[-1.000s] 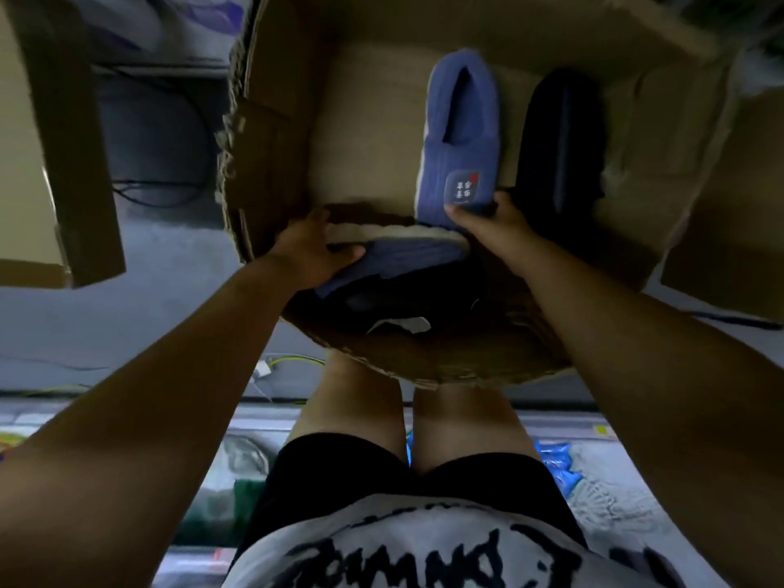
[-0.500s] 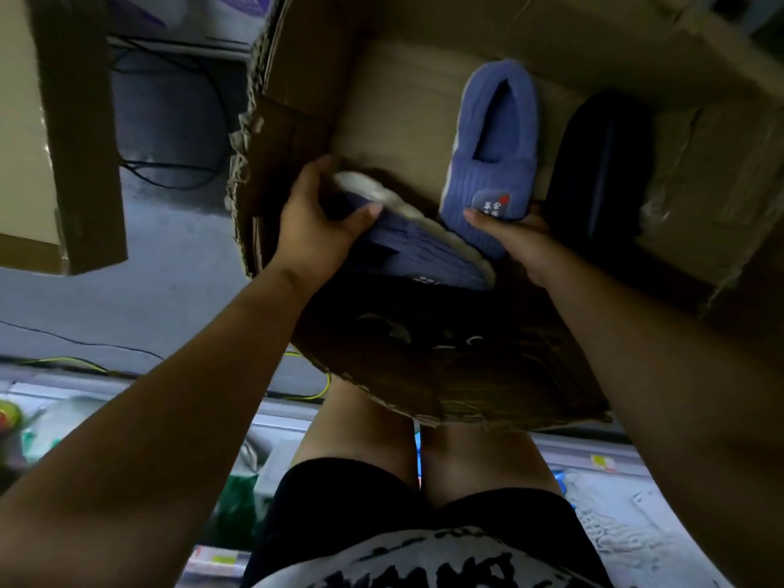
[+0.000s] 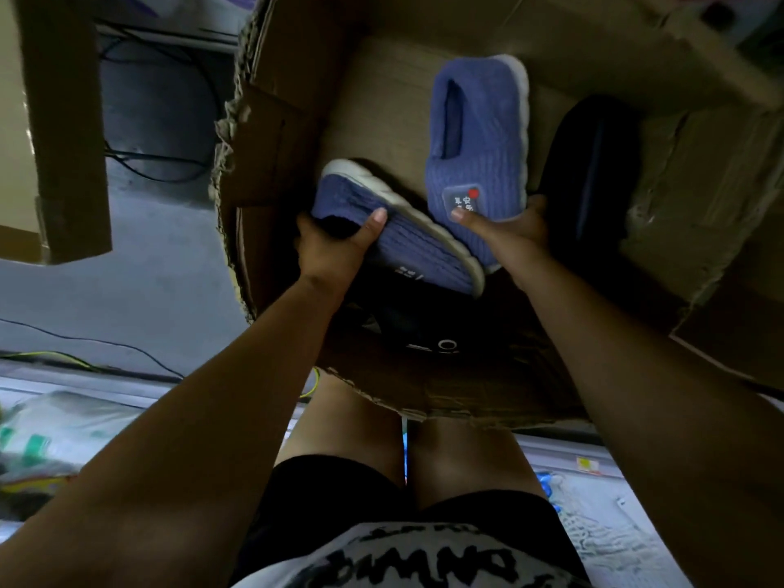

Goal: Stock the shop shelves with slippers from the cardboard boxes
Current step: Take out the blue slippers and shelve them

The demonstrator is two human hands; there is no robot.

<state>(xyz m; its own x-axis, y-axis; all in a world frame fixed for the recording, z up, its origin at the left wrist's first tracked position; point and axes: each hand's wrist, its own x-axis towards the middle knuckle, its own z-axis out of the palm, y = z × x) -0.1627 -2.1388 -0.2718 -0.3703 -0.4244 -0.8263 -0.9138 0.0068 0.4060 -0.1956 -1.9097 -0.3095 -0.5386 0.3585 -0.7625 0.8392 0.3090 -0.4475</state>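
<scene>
Both hands reach into an open cardboard box that sits in front of the person's knees. The left hand grips a blue slipper at its heel end, with the fingers curled underneath and the thumb pressed onto the ribbed upper. This slipper is tipped on its side, so its pale sole rim faces the right hand. The right hand holds a second blue slipper by the toe: the thumb lies on the dark label patch and the fingers are wrapped beneath. The opening of this slipper faces up and its heel points away from the hand, deeper into the box. The toe ends of the two slippers overlap between the hands. Just beside the right hand, on its outer side, a dark slipper lies along the box floor. Under the left wrist the box holds dim dark shapes, perhaps more dark slippers
</scene>
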